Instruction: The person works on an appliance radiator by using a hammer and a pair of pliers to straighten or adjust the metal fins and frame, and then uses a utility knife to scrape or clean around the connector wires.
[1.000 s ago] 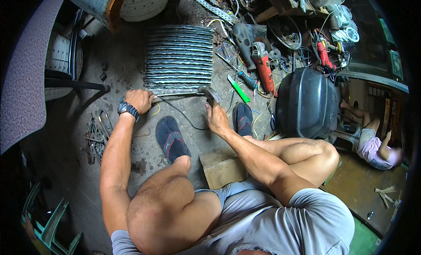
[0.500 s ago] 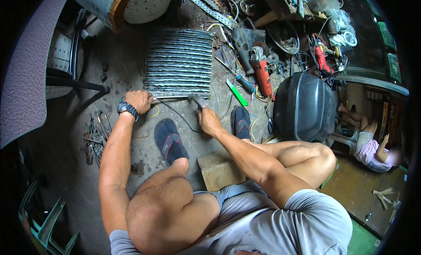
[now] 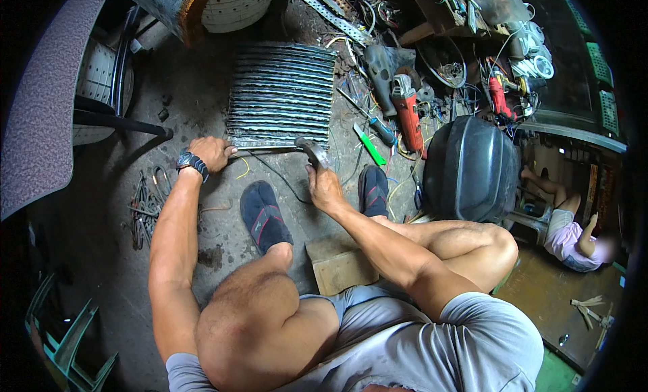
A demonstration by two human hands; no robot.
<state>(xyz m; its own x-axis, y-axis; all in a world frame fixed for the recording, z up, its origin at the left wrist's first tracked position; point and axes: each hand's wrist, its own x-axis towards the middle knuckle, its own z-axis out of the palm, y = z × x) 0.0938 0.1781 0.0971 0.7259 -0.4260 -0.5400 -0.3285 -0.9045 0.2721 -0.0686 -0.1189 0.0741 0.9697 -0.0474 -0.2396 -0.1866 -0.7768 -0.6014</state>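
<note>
My left hand (image 3: 210,154) is closed on the left end of a thin metal rod (image 3: 266,149), which runs along the near edge of a ridged panel (image 3: 280,95). The panel has dark and pale rows, like a radiator core, and lies flat on the floor. My right hand (image 3: 326,188) grips a hammer (image 3: 314,153); its head is beside the rod's right end. Whether the two touch, I cannot tell. Most of the hammer's handle is hidden in my fist. A dark cable (image 3: 277,173) curves between my hands.
Right of the panel lie a green utility knife (image 3: 369,146), a blue-handled screwdriver (image 3: 383,131) and a red angle grinder (image 3: 408,115). A black case (image 3: 471,168) stands nearby. Metal rods (image 3: 147,206) lie left, a wooden block (image 3: 341,262) near my feet. Another person (image 3: 574,240) sits far right.
The hammer head has turned and shifted a little rightward in my right hand. My left hand keeps its hold on the rod. The whole view has shifted slightly.
</note>
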